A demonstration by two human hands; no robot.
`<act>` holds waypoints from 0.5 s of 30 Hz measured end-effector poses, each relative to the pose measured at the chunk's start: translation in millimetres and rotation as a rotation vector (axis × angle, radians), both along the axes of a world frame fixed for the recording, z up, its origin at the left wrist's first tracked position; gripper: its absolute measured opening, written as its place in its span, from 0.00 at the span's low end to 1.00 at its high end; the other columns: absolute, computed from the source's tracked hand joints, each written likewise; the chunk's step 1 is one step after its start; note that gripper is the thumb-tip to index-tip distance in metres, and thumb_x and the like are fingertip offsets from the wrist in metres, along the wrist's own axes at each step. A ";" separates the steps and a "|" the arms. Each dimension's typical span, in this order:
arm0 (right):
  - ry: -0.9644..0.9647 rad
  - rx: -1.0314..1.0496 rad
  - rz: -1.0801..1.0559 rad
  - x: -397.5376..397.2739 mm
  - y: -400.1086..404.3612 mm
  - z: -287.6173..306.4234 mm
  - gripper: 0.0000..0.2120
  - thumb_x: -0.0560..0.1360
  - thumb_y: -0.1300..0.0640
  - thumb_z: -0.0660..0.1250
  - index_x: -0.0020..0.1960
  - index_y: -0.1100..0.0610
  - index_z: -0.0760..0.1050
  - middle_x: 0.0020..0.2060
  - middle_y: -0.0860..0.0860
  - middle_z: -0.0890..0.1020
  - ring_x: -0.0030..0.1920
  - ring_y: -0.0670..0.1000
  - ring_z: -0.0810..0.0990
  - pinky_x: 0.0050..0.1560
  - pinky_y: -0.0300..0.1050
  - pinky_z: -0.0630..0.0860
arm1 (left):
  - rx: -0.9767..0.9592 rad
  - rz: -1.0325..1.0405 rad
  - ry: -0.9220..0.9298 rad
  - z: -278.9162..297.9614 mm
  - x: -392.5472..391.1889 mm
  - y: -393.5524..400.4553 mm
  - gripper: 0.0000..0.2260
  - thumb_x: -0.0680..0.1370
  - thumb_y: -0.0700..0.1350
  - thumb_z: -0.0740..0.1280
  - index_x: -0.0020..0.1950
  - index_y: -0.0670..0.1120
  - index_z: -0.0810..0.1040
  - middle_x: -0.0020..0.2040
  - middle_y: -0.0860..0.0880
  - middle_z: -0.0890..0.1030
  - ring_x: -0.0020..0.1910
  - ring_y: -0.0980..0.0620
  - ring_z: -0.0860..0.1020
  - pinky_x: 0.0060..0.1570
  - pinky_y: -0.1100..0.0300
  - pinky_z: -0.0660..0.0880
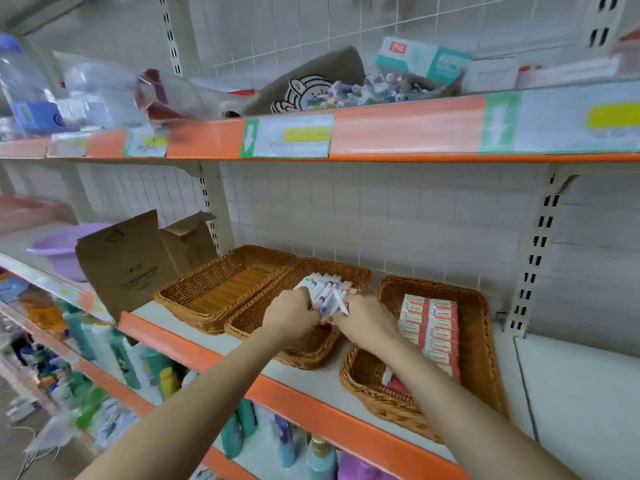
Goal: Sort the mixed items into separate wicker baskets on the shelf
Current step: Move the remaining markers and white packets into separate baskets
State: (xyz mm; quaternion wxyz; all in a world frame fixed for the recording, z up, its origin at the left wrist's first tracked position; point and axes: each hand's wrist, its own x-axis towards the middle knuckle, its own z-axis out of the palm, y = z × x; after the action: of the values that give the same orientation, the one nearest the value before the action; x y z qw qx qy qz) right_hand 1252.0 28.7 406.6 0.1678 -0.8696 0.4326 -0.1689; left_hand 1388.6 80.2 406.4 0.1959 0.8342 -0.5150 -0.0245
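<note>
Markers (pixel 325 289), white-barrelled with coloured caps, are bunched in the middle wicker basket (pixel 349 271), and the near ends of the bunch are gripped from both sides. The left hand (pixel 292 315) is curled around the bunch from the left, the right hand (pixel 367 318) from the right, with the two hands almost touching above the basket's middle. One marker is pinched upright-tilted at the right hand's fingertips.

Three wicker baskets are counted on the shelf (pixel 322 382). The left basket (pixel 221 282) lies touching the middle one, nearer the shelf's back edge, and nothing is seen in it. The right basket (pixel 481 341) is set slightly apart, toward the shelf's front edge, and is filled with two rows of red-and-white boxes (pixel 436 327); the exact number cannot be told. The markers are too tightly packed to be counted.

An open cardboard box (pixel 138 258) is stood at the shelf's left end. The shelf front is edged in orange, and white tiles cover the wall behind. On the upper shelf (pixel 398 126) small mixed items, a brown pouch (pixel 311 81) and a teal carton (pixel 422 60) are piled. Bottles are seen blurred on the lower shelves.
</note>
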 end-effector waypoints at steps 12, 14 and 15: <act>0.181 -0.067 -0.127 61.0 -21.2 -0.6 0.13 0.78 0.58 0.59 0.60 0.60 0.74 0.56 0.58 0.79 0.56 0.58 0.79 0.43 0.43 0.70 | 0.055 -0.112 0.044 -14.1 75.8 -33.5 0.08 0.76 0.46 0.67 0.44 0.42 0.82 0.40 0.46 0.83 0.39 0.49 0.81 0.37 0.57 0.77; 0.203 -0.081 -0.139 66.6 -32.8 -0.7 0.13 0.78 0.60 0.59 0.61 0.61 0.74 0.58 0.59 0.78 0.58 0.59 0.78 0.45 0.43 0.70 | 0.035 -0.109 0.028 -13.4 83.6 -44.9 0.06 0.77 0.45 0.66 0.43 0.44 0.80 0.39 0.47 0.81 0.36 0.52 0.79 0.33 0.60 0.75; 0.215 -0.086 -0.145 68.7 -38.7 -0.1 0.13 0.78 0.62 0.59 0.60 0.61 0.74 0.57 0.59 0.78 0.58 0.59 0.78 0.43 0.43 0.69 | 0.035 -0.104 0.018 -13.2 86.1 -49.9 0.06 0.77 0.44 0.65 0.43 0.44 0.78 0.39 0.48 0.80 0.36 0.52 0.78 0.31 0.61 0.73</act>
State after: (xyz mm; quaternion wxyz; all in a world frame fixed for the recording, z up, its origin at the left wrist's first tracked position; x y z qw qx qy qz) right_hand 1320.7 -10.0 406.5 0.0703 -0.8554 0.5023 -0.1047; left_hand 1474.7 30.3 393.2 0.1844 0.8093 -0.5553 -0.0509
